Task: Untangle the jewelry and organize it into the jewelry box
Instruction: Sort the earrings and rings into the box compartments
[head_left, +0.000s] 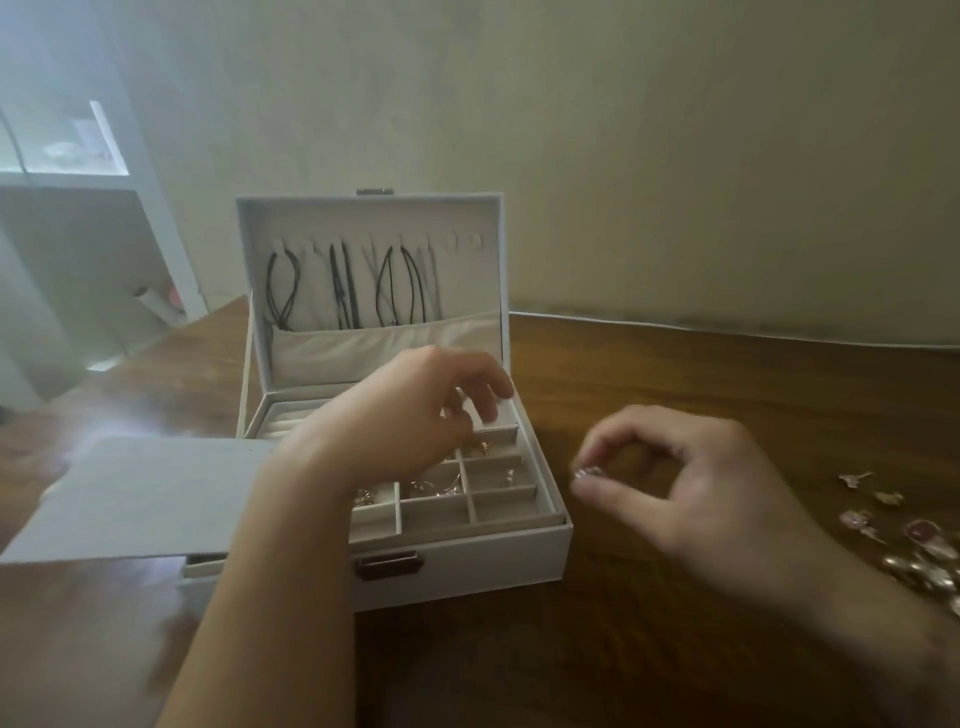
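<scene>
A white jewelry box (467, 566) stands open on the wooden table, its lid upright with black cord necklaces (343, 283) hanging inside. Gold pieces (436, 486) lie in some of its tray compartments. My left hand (410, 415) hovers over the tray with fingers loosely curled; whether it holds anything is hidden. To the right of the box, my right hand (691, 483) pinches a small silvery piece (589, 472) between thumb and forefinger. A pile of loose pink and gold jewelry (904, 545) lies at the right edge.
A white flat panel (140, 499), like a lid or a tray, juts out from the box's left side over the table (675, 374). A wall runs along the table's far edge. White shelving (104, 156) stands at the far left.
</scene>
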